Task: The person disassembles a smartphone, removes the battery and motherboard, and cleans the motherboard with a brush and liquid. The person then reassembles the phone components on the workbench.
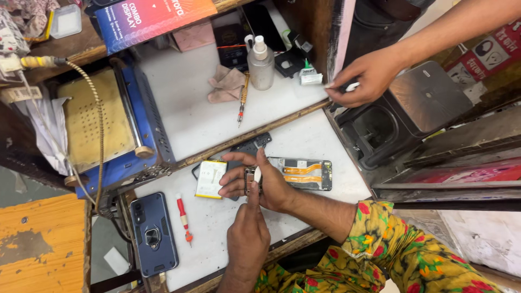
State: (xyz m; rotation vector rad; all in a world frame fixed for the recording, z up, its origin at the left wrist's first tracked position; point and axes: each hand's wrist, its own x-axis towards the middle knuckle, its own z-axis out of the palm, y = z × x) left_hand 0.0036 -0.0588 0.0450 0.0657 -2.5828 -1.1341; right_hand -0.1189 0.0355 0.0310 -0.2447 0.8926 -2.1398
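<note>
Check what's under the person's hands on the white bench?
Under the left hand and right hand: an opened phone with orange flex cables, a white battery, a dark back cover. The phone's left end is covered.

A flat blue-and-orange box lies on the top shelf; a red sign hangs at far right.

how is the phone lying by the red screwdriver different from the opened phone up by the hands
The dark blue phone is whole, in a rugged case with a ring holder on its back; the opened phone has its back off, showing orange ribbon cables and circuitry. The dark blue phone lies apart near the red screwdriver, untouched, while the opened phone sits right behind the right hand. Both lie flat on the white bench.
</note>
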